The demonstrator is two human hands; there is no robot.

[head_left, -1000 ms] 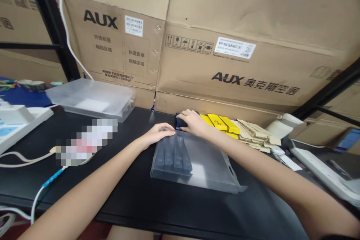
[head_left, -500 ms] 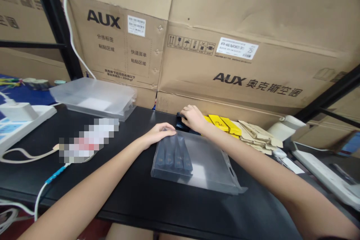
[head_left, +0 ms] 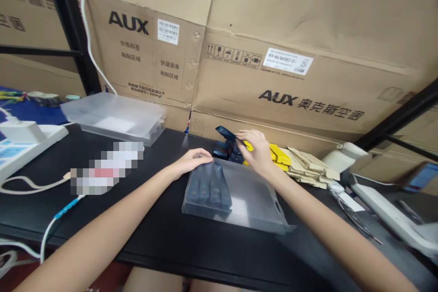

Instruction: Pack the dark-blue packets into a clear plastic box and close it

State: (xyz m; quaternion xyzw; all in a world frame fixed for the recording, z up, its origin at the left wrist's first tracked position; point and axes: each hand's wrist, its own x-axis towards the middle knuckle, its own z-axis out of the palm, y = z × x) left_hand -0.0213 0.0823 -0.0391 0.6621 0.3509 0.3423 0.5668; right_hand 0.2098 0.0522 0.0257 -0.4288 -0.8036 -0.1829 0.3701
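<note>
My right hand (head_left: pixel 256 149) is closed on a small flat dark packet (head_left: pixel 226 133), which it holds tilted above other dark packets (head_left: pixel 222 149) at the back of the table. Nearer to me lies a clear plastic box (head_left: pixel 255 196). Several narrow dark packets (head_left: pixel 209 187) lie side by side in its left part, with their far ends bunched close together. My left hand (head_left: pixel 192 162) grips the box's far left corner, thumb along the edge; its fingertips are partly hidden.
Yellow packets (head_left: pixel 281 155) and tan paper packets (head_left: pixel 310 166) lie behind the box to the right, beside a white device (head_left: pixel 345 155). Another clear plastic box (head_left: pixel 116 114) stands back left. Power strips (head_left: pixel 393 214) and cables flank the table; cardboard boxes (head_left: pixel 273 77) wall the back.
My right hand has lifted a dark packet from the pile at the back and moved right and slightly toward me. My left hand stays at the box corner.
</note>
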